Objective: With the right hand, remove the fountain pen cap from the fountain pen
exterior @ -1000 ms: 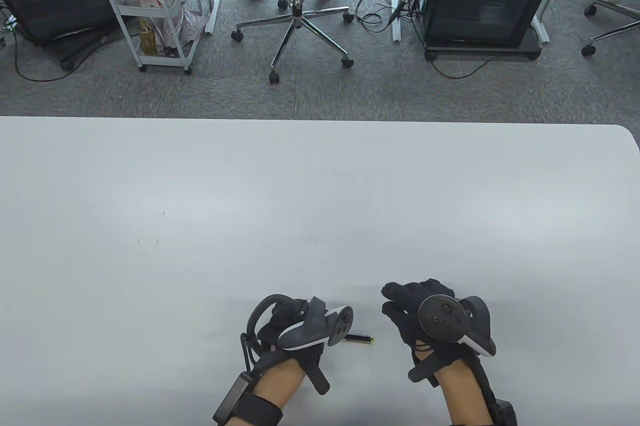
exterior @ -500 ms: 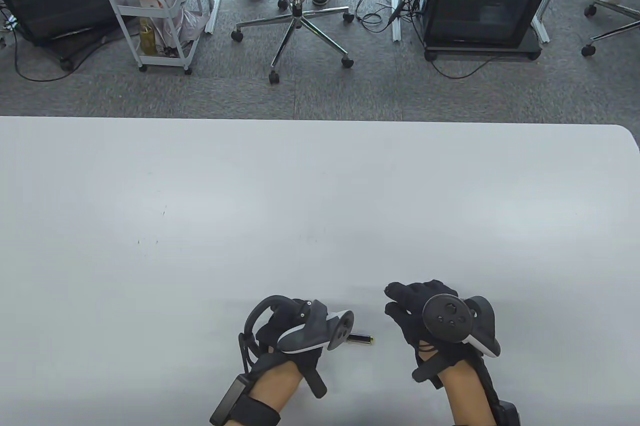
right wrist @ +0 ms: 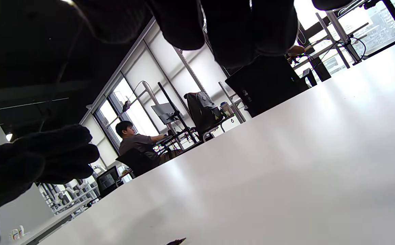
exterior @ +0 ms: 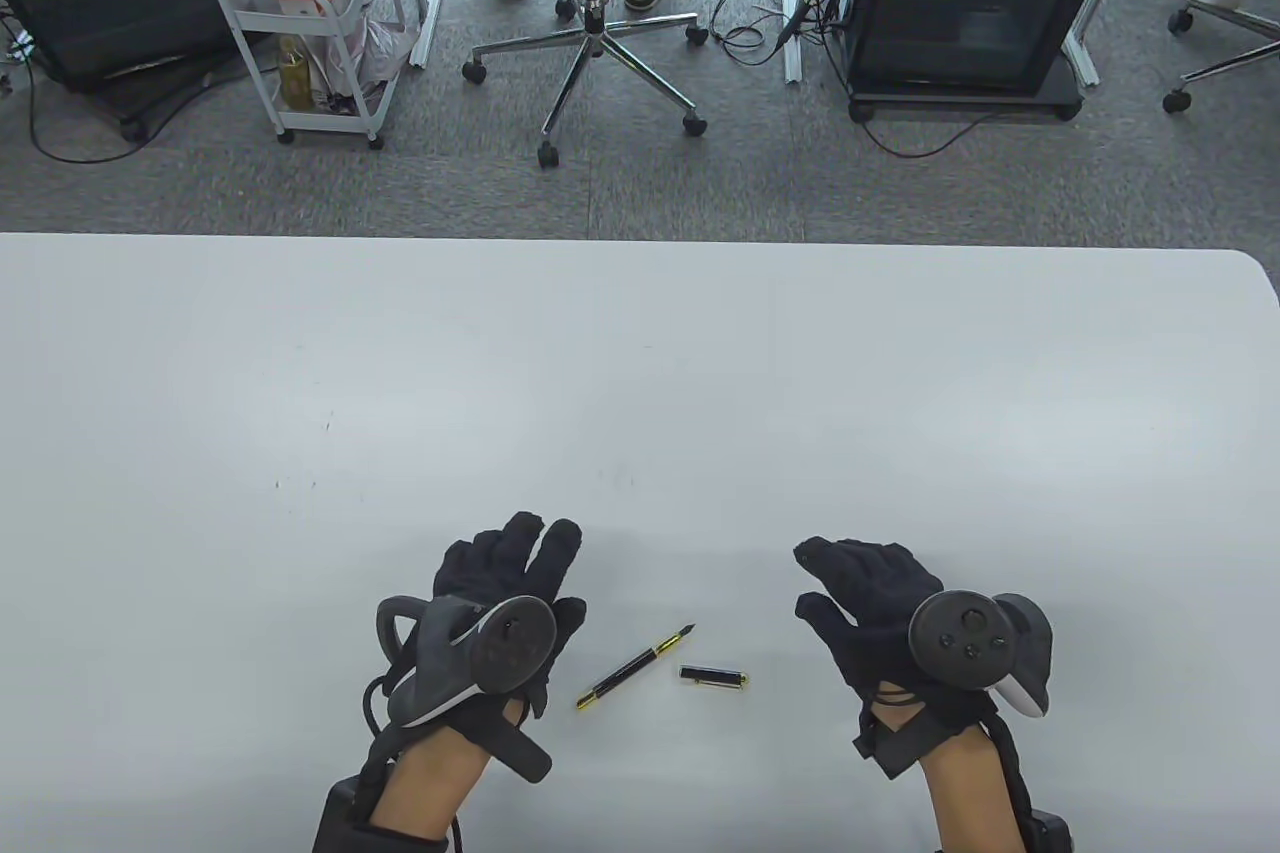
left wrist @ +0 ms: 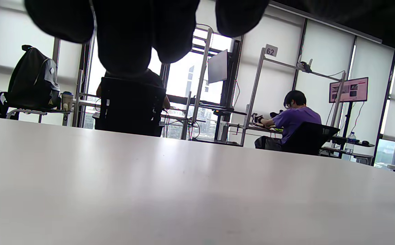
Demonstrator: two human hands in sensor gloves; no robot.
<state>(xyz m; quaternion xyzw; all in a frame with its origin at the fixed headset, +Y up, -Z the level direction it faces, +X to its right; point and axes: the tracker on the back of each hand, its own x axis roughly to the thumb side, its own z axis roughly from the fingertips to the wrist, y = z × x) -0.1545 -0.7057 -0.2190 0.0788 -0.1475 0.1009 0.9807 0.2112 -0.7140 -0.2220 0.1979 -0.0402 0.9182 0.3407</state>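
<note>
Black pen (exterior: pixel 636 666) and cap (exterior: pixel 712 677) with gold trim — apparently — on a white table (exterior: pixel 640 393); black-gloved hands.

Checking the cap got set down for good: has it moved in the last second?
No. The fountain pen cap lies at the same spot on the table.

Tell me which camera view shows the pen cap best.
The table view: the pen cap lies whole on the table, beside the uncapped pen. The left wrist view misses it; the right wrist view shows only an unidentifiable dark sliver at its bottom edge.
</note>
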